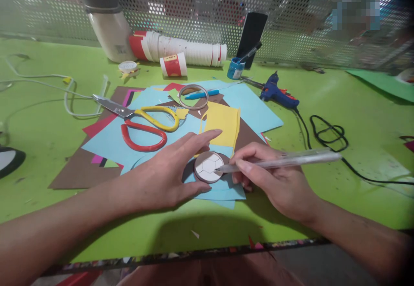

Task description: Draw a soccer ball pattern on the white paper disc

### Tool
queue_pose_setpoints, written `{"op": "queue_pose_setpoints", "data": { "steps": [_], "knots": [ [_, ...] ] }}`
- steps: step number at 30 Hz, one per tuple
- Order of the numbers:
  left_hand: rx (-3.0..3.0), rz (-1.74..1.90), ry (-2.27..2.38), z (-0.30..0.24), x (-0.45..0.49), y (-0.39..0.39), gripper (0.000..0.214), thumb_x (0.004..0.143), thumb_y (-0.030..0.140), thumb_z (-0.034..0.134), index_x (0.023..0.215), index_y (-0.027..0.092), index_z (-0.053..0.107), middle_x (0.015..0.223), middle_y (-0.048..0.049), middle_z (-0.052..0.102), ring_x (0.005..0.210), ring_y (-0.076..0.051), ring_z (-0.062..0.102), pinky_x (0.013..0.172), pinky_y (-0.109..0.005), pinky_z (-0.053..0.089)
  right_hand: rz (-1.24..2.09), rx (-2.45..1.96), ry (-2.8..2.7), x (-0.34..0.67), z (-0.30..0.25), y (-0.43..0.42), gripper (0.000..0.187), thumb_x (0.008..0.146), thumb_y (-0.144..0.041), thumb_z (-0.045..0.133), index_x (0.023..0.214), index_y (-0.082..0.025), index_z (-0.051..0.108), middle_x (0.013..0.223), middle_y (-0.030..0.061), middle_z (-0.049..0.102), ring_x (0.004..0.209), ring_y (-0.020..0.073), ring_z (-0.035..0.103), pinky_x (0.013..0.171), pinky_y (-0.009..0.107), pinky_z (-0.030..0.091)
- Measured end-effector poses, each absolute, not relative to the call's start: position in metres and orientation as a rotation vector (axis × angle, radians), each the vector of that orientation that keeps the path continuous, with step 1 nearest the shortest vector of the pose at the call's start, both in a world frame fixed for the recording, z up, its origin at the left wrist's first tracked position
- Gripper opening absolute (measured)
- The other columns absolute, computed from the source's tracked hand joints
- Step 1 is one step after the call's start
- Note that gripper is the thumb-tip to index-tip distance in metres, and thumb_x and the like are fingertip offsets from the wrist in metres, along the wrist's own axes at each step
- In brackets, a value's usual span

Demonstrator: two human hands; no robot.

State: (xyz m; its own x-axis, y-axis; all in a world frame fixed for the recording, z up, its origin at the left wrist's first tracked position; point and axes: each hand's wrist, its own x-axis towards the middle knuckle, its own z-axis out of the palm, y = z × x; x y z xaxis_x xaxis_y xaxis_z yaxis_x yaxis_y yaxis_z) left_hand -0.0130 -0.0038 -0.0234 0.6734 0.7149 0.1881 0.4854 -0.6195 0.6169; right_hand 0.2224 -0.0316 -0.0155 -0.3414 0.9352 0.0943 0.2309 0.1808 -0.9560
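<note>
A small round white piece (207, 168) with a raised rim lies on light blue paper near the table's front. Dark lines on its face form a football-like pattern of polygons. My left hand (171, 169) curves around its left side, thumb at the lower edge and fingers at the upper edge, index finger stretched out. Between the thumb and fingers of my right hand (265, 171) is a clear-barrelled pen (291, 160), its tip on the white face. Folded yellow paper (223, 124) lies just beyond the piece.
Scissors (129, 114), a tape ring (193, 97) and a blue marker (207, 94) rest on coloured paper sheets (255, 105). Farther back are stacked paper cups (184, 48), a single cup (174, 65), a paint jar (236, 69) and a phone (254, 33). A corded glue gun (278, 92) lies right.
</note>
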Motion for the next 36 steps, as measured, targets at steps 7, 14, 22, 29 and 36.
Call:
{"op": "queue_pose_setpoints", "data": {
  "steps": [7,14,22,29,36],
  "knots": [
    [2.376,0.609,0.919,-0.0252,-0.0127,-0.0033,0.077,0.088,0.03,0.067,0.152,0.028,0.025,0.133,-0.0048,0.058,0.119,-0.018,0.058,0.101,-0.029,0.047,1.236,-1.133,-1.708,0.2211,-0.0155,-0.0282,0.014,0.092,-0.019,0.056,0.079,-0.018,0.061,0.063,-0.0036,0.059,0.053,0.007,0.051,0.049,0.02,0.042],
    [2.379,0.608,0.933,-0.0284,-0.0119,-0.0032,0.077,0.087,0.029,0.068,0.152,0.028,0.026,0.136,-0.0053,0.057,0.123,-0.018,0.056,0.104,-0.028,0.046,1.281,-1.129,-1.701,0.2203,-0.0159,-0.0273,0.014,0.093,-0.018,0.056,0.079,-0.018,0.062,0.063,-0.0038,0.06,0.055,0.0066,0.052,0.05,0.02,0.042],
    [2.372,0.593,0.955,-0.0287,-0.0119,-0.0037,0.078,0.085,0.03,0.07,0.151,0.03,0.028,0.134,-0.0042,0.058,0.119,-0.018,0.058,0.099,-0.028,0.049,1.276,-1.142,-1.719,0.2203,-0.0152,-0.0289,0.012,0.092,-0.019,0.056,0.082,-0.017,0.062,0.065,-0.0034,0.062,0.056,0.0069,0.053,0.051,0.019,0.043],
    [2.37,0.584,0.963,-0.0275,-0.0121,-0.0035,0.078,0.086,0.03,0.07,0.151,0.031,0.028,0.135,-0.0047,0.056,0.12,-0.02,0.058,0.1,-0.031,0.049,1.261,-1.168,-1.719,0.2195,-0.0154,-0.0309,0.013,0.092,-0.02,0.057,0.08,-0.017,0.062,0.064,-0.0031,0.061,0.055,0.0075,0.052,0.049,0.02,0.043],
    [2.35,0.568,0.948,-0.0257,-0.0115,-0.0036,0.075,0.086,0.03,0.07,0.15,0.03,0.03,0.136,-0.0057,0.056,0.121,-0.02,0.058,0.1,-0.031,0.049,1.247,-1.158,-1.743,0.2194,-0.0151,-0.0296,0.012,0.092,-0.02,0.057,0.08,-0.018,0.062,0.065,-0.0025,0.062,0.055,0.0089,0.052,0.049,0.023,0.043]
  ]
}}
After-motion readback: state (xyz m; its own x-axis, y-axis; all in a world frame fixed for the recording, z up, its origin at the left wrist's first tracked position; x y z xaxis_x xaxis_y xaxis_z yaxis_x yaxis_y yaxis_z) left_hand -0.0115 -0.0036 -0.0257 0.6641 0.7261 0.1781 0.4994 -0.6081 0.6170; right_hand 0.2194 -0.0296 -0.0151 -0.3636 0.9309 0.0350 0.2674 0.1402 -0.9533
